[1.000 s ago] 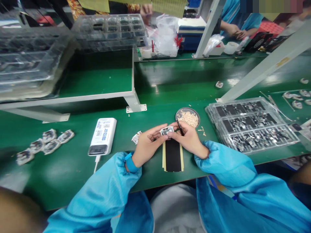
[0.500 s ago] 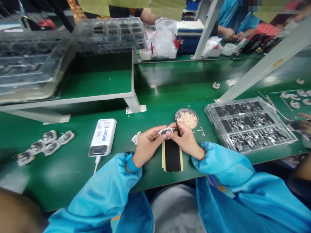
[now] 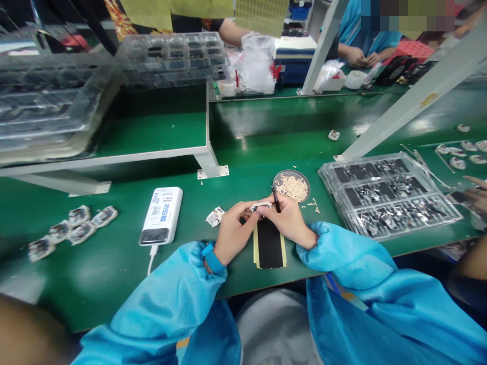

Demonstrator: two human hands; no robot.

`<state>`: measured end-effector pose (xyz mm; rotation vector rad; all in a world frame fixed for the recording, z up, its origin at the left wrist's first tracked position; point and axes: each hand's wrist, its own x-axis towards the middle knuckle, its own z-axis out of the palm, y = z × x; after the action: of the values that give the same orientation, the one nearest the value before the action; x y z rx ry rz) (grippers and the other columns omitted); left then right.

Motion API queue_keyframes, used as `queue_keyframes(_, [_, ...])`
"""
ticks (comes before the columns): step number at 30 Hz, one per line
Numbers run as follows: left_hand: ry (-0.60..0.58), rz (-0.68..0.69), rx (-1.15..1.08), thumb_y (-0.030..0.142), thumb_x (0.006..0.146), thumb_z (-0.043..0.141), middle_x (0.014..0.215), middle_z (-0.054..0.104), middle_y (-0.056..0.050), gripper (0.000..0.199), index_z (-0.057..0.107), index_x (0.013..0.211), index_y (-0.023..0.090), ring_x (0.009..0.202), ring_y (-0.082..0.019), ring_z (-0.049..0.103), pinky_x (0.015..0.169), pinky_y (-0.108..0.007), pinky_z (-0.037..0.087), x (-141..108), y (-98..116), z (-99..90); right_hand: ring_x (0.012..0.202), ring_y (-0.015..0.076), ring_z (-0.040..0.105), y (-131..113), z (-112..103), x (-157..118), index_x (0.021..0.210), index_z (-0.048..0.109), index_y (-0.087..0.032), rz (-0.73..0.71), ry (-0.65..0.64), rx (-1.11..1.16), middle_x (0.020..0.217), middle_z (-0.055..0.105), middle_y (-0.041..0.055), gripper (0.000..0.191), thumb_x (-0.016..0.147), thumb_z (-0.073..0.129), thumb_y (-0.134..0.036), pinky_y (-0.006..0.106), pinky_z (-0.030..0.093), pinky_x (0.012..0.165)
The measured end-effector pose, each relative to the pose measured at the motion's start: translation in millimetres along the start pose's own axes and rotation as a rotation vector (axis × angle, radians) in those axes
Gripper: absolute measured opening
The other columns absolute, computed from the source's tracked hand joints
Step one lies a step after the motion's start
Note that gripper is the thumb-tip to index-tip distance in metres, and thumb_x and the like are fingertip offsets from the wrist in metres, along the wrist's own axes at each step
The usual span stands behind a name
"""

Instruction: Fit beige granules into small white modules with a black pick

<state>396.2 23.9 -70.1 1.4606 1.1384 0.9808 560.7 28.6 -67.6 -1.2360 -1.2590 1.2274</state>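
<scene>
My left hand (image 3: 238, 228) is closed on one side of a small white plastic housing (image 3: 261, 206) with dark parts. My right hand (image 3: 289, 220) grips its other side, thumb pressed on it, and also holds a slim black pen-like tool (image 3: 276, 197) pointing up. Just below the hands lies a black strip (image 3: 271, 248) with yellow edges. A similar white housing (image 3: 215, 216) rests on the green table, left of my left hand. Beyond my right hand stands a round dish (image 3: 291, 185) of small beige pieces, several spilled beside it.
A white power bank (image 3: 161, 215) with a cable lies left, with several white housings (image 3: 79, 216) farther left. Stacked clear trays (image 3: 395, 197) of metal parts stand right. Shelf legs (image 3: 208, 159) rise behind. A co-worker's hand (image 3: 477, 195) shows at the right edge.
The housing in my hands has tipped, showing less of its inside. My left hand has shifted slightly right, uncovering more of the housing on the table.
</scene>
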Motion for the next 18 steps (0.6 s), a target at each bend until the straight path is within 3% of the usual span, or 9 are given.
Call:
queue_keyframes(6, [0.095, -0.005, -0.006, 0.038, 0.088, 0.067, 0.078, 0.065, -0.005, 0.028, 0.071, 0.100, 0.014, 0.070, -0.012, 0.059, 0.066, -0.024, 0.048, 0, 3, 5.8, 0.065, 0.0127, 0.056, 2, 3, 2, 0.084, 0.068, -0.015, 0.023, 0.046, 0.015, 0.076, 0.069, 0.0051, 0.042, 0.070, 0.081, -0.052, 0.027, 0.045, 0.061])
queue_keyframes(13, [0.148, -0.001, -0.023, 0.037, 0.087, 0.067, 0.083, 0.068, -0.005, 0.028, 0.071, 0.102, 0.013, 0.071, -0.011, 0.060, 0.068, -0.023, 0.050, 4, -2, 12.0, 0.067, 0.0128, 0.057, 8, 2, 10, 0.084, 0.069, -0.014, 0.025, 0.040, 0.023, 0.076, 0.068, 0.0044, 0.043, 0.068, 0.082, -0.052, 0.027, 0.047, 0.064])
queue_keyframes(18, [0.080, -0.070, -0.091, 0.038, 0.085, 0.070, 0.084, 0.070, -0.005, 0.035, 0.072, 0.108, 0.013, 0.071, -0.012, 0.063, 0.069, -0.024, 0.052, 11, 2, 7.9, 0.072, 0.0150, 0.061, 1, -9, 13, 0.099, 0.073, -0.016, -0.109, -0.005, -0.180, 0.088, 0.071, 0.0055, 0.038, 0.076, 0.079, -0.046, 0.030, 0.049, 0.068])
